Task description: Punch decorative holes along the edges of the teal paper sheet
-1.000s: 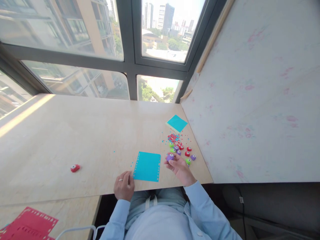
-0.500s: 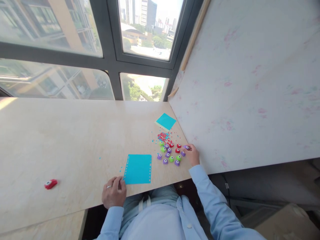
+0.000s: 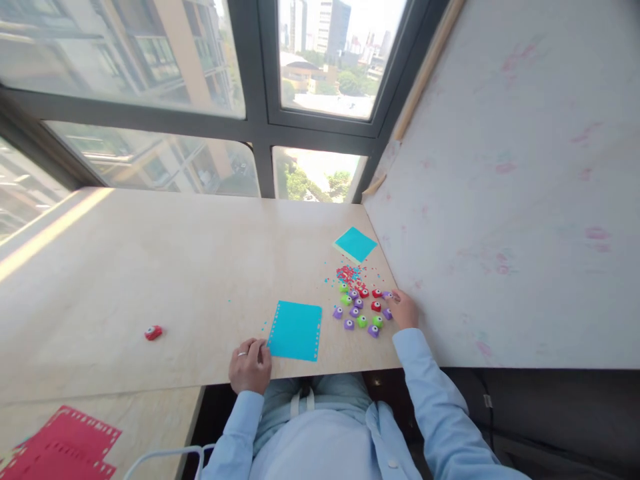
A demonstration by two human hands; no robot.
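My right hand (image 3: 404, 311) is at the right side of a loose cluster of small purple, red and green paper punches, each with an eye-like round top. Its fingertips are closed on a purple punch (image 3: 387, 295), partly covered by them. A red punch (image 3: 377, 306) and a green punch (image 3: 362, 321) are among several lying nearby. My left hand (image 3: 251, 367) rests at the table's front edge with curled fingers, beside the lower left corner of a blue sheet (image 3: 295, 331) with holes along both sides. Whether anything is between those fingers is hidden.
Red and blue paper bits (image 3: 350, 275) are heaped behind the punches. Farther back lies a stack of blue and pale paper (image 3: 355, 245) near the wall (image 3: 500, 200). A separate red punch (image 3: 153, 332) is on the left. Punched red sheets (image 3: 70, 440) lie lower left.
The view has turned to the left, so the table contents appear farther right and the red sheets have come into sight. My hands stay at nearly the same spots on the table.
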